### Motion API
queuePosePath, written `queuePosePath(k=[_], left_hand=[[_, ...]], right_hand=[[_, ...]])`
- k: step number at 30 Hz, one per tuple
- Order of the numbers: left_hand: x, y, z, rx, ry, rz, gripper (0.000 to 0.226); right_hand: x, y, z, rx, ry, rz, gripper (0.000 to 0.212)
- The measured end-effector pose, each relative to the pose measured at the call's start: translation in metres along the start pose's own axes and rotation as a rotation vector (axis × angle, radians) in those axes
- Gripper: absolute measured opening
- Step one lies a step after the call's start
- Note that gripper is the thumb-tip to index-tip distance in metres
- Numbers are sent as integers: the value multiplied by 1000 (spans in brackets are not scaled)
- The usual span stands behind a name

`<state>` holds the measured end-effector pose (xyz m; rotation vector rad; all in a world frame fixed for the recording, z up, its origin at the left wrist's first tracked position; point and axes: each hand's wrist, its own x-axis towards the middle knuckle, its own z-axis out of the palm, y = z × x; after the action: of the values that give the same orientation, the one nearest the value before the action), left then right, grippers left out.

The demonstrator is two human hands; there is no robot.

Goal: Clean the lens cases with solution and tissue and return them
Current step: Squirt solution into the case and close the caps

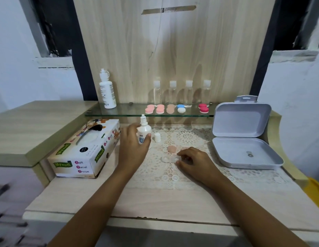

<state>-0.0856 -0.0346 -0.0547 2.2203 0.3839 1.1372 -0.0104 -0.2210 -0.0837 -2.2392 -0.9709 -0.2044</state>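
My left hand (133, 143) grips a small white solution bottle (144, 130), upright and uncapped, just above the lace mat (190, 139). Its white cap (157, 137) stands on the mat to the right. An open clear lens case (170, 159) lies on the mat, and my right hand (192, 162) holds its right end with the fingertips. One peach lid (172, 149) lies just behind the case. A tissue box (85, 150) sits at the left.
A glass shelf (130, 111) at the back carries several closed lens cases (176, 108), a tall white bottle (107, 90) and several clear bottles (181, 92). An open grey box (244, 154) lies at the right. Drawers are at the lower left.
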Motion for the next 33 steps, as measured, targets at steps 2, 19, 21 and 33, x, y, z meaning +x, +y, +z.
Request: queuePosePath(k=[2, 19, 21, 33], left_hand=[[10, -8, 4, 5, -78, -111, 60], [21, -28, 4, -27, -327, -4, 50], [20, -32, -6, 94, -383, 98, 51], [19, -44, -20, 519, -482, 567, 55]], right_hand=[[0, 1, -1, 3, -4, 1, 29], [2, 2, -1, 32, -5, 2, 27], [3, 2, -1, 35, -6, 7, 27], [3, 2, 0, 30, -9, 6, 27]])
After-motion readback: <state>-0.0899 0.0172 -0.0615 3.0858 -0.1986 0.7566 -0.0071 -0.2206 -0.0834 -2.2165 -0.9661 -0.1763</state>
